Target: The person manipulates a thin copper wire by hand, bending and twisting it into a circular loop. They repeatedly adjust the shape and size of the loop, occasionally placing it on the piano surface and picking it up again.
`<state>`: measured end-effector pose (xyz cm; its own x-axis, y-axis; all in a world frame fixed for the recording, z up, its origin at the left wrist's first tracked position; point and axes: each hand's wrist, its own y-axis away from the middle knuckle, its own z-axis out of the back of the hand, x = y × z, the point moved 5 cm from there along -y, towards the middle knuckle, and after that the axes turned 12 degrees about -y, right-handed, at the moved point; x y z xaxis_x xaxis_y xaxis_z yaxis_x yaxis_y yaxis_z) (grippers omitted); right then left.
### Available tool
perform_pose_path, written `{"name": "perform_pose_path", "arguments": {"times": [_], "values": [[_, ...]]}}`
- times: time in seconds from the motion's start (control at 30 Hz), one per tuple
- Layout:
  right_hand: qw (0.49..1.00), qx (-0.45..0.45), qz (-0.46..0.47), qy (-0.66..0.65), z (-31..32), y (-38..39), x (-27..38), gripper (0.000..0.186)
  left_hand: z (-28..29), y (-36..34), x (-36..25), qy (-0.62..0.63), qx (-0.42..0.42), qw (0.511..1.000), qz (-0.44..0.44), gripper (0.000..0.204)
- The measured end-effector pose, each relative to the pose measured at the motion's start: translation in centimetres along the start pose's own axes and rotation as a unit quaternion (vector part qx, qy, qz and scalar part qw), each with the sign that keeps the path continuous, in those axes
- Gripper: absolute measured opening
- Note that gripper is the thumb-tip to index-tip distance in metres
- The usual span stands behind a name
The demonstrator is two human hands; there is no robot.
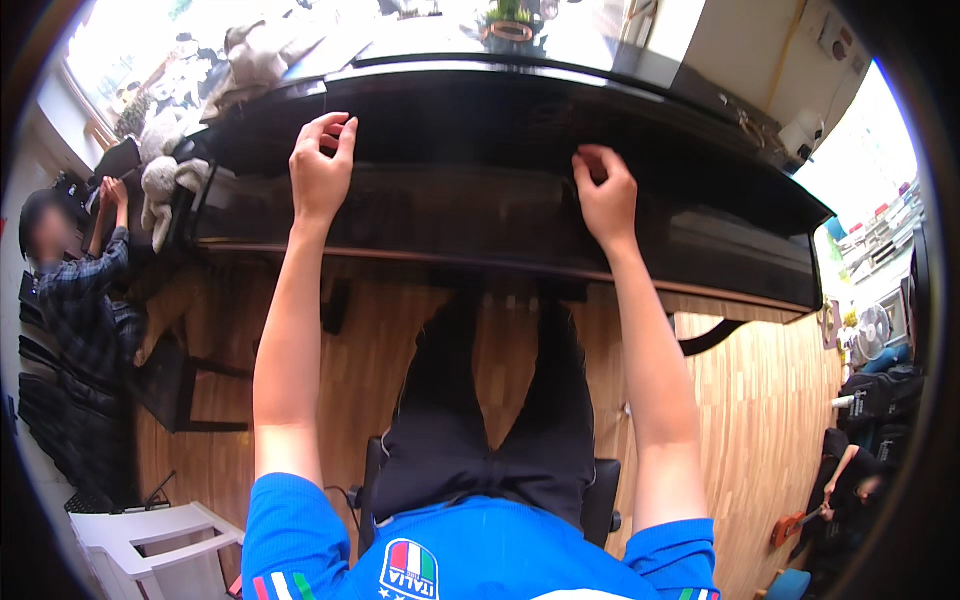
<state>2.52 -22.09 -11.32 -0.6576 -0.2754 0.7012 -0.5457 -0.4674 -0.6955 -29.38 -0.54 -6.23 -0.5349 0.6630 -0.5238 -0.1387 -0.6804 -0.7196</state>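
Observation:
A glossy black upright piano stretches across in front of me, and no keys show on it. Over its left part I hold up my left hand, fingers curved and the thumb a little apart from them. My right hand hovers over the right part in a similar bent shape, with a gap between thumb and forefinger. Nothing shows in either hand. Whether the fingertips touch the dark surface cannot be made out. Both forearms reach forward, one on each side of my legs.
Plush toys hang at the piano's left end, where a person in a checked shirt sits by a dark chair. A white chair stands lower left. At right are a fan and a person with a small guitar.

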Motion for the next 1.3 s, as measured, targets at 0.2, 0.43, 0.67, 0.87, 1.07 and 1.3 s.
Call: {"name": "perform_pose_path", "arguments": {"times": [0.2,0.43,0.67,0.87,1.07,1.3], "values": [[1.0,0.003,-0.008,0.011,0.1,0.6,-0.8,0.022,-2.5,6.0,1.2,0.031,-0.008,0.999,-0.008,0.025],[0.999,-0.023,-0.014,0.038,0.5,0.4,1.4,0.02,-2.2,5.9,2.4,0.04,0.002,0.997,0.066,0.038],[0.98,-0.091,-0.1,-0.144,3.3,5.2,1.6,0.021,-1.8,6.3,1.9,0.048,0.002,0.997,0.065,0.042],[0.922,-0.038,-0.259,-0.286,6.7,21.3,6.9,0.007,-1.9,6.6,1.1,0.058,-0.024,0.997,0.042,0.033],[0.821,0.088,-0.312,-0.47,5.9,22.5,14.8,0.017,-2.1,6.5,1.1,0.061,-0.01,0.997,0.054,0.032],[0.528,0.134,-0.265,-0.796,2.0,17.7,22.9,0.062,-2.5,6.1,1.2,0.049,-0.003,0.998,0.028,0.036]]}}
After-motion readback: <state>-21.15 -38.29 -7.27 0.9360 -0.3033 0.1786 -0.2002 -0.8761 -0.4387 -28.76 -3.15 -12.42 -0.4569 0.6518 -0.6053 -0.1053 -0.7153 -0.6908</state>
